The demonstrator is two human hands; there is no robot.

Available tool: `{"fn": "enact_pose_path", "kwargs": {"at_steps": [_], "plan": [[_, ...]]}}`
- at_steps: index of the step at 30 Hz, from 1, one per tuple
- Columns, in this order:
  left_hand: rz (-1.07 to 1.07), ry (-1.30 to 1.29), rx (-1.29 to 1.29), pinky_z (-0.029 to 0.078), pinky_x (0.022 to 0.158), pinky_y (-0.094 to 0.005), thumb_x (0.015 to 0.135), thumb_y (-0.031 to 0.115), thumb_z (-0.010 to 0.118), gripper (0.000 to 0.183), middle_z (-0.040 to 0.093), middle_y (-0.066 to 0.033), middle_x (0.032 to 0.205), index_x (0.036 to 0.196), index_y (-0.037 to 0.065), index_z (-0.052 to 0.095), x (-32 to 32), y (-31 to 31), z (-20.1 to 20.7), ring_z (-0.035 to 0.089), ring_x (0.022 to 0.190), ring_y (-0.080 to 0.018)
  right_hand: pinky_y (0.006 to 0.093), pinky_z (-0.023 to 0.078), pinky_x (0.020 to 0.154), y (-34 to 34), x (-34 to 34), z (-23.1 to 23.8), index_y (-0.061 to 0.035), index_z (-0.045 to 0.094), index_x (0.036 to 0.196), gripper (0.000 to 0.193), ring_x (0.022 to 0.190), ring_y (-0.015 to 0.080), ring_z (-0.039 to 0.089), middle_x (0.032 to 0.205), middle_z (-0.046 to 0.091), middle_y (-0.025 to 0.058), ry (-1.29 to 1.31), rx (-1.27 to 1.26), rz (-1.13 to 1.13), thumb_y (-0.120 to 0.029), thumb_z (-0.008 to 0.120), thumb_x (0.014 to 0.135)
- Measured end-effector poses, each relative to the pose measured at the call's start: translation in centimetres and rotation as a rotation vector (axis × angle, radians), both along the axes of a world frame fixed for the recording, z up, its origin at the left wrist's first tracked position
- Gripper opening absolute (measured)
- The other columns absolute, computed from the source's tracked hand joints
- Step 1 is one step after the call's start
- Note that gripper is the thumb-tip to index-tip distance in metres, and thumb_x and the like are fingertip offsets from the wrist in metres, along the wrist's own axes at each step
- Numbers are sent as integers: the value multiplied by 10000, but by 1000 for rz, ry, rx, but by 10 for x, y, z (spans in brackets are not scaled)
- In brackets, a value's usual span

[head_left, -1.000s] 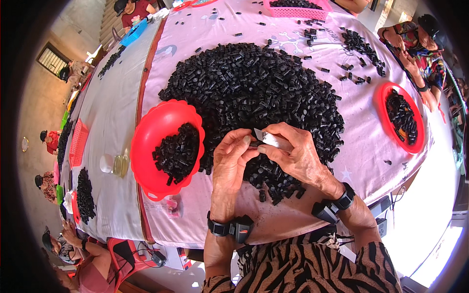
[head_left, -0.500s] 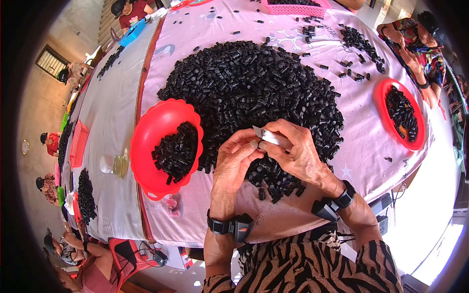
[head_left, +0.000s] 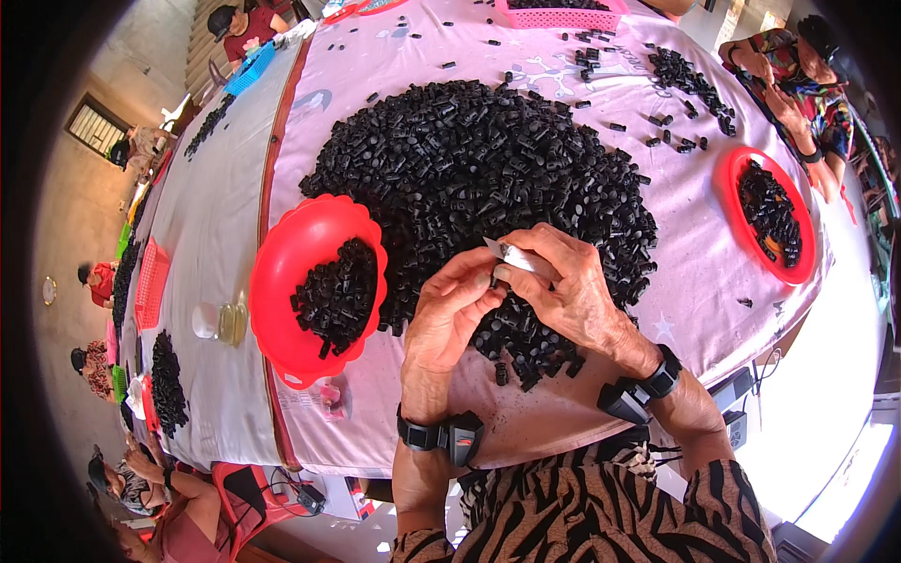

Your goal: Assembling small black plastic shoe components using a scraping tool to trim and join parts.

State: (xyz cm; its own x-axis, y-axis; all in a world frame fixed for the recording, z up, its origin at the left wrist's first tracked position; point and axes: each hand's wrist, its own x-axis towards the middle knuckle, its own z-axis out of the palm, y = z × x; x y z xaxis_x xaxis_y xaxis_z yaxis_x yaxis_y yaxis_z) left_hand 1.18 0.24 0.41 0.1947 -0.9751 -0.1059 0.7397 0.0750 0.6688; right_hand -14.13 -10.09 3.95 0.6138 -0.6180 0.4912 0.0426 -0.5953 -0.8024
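Over the near part of a big heap of small black plastic parts (head_left: pixel 488 169), my two hands meet at the fingertips. My right hand (head_left: pixel 577 296) is closed around a small knife with a white-wrapped handle (head_left: pixel 527 261); its pointed metal blade (head_left: pixel 493 247) sticks out toward the upper left. Between the thumb and fingers of my left hand (head_left: pixel 445 319), a small black part (head_left: pixel 495 281) is pinched, mostly hidden by the fingertips. The blade lies just above it; whether they touch I cannot tell. Left of my left hand, a scalloped red bowl (head_left: pixel 291 249) holds more black parts.
On the right stands a red bowl (head_left: pixel 727 202) with black parts, near another person's hands (head_left: pixel 788 113). A pink basket (head_left: pixel 563 19) sits at the far edge. Clear jars (head_left: pixel 232 321) and a red basket (head_left: pixel 150 281) stand to the left. Loose parts (head_left: pixel 694 89) lie far right.
My hands keep almost the same pose, with only slight finger movement at the small black part. The whole view has shifted a little.
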Motion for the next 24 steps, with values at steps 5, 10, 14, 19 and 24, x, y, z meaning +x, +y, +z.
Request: {"fn": "enact_pose_path", "kwargs": {"at_steps": [5,10,14,19,24], "plan": [[161,-14,-54,549,828,-269,920,27,615,315,664,-88,1042,1229,-28,593,5,-1,2,651,927,-155,356,518,599,-1,-1,2,-8,631,1069,233,714,285,650,889,636,141,44,-66,28,-114,687,870],[239,50,-68,558,780,-240,931,35,612,300,659,-90,1017,1224,-24,586,5,-2,3,650,884,-142,328,516,597,-2,-3,0,18,608,1120,304,714,254,657,886,633,133,97,-111,73,-147,706,884],[262,69,-41,568,743,-222,943,47,605,274,657,-99,1024,1211,-11,596,5,-1,6,646,850,-128,377,534,592,0,-1,-6,-6,582,1086,299,741,326,679,878,653,149,101,-127,60,-152,716,861],[231,69,-65,558,744,-231,944,54,607,251,659,-112,1038,1188,-6,605,7,1,1,644,848,-123,405,527,568,2,2,-9,-25,570,1006,250,704,363,665,828,649,154,71,-151,85,-131,721,838],[221,59,-57,546,743,-234,945,61,612,225,666,-119,1030,1157,-11,611,4,0,4,643,847,-122,402,521,557,1,1,-9,-25,567,991,231,688,360,660,816,645,153,46,-147,71,-134,711,846]]}}
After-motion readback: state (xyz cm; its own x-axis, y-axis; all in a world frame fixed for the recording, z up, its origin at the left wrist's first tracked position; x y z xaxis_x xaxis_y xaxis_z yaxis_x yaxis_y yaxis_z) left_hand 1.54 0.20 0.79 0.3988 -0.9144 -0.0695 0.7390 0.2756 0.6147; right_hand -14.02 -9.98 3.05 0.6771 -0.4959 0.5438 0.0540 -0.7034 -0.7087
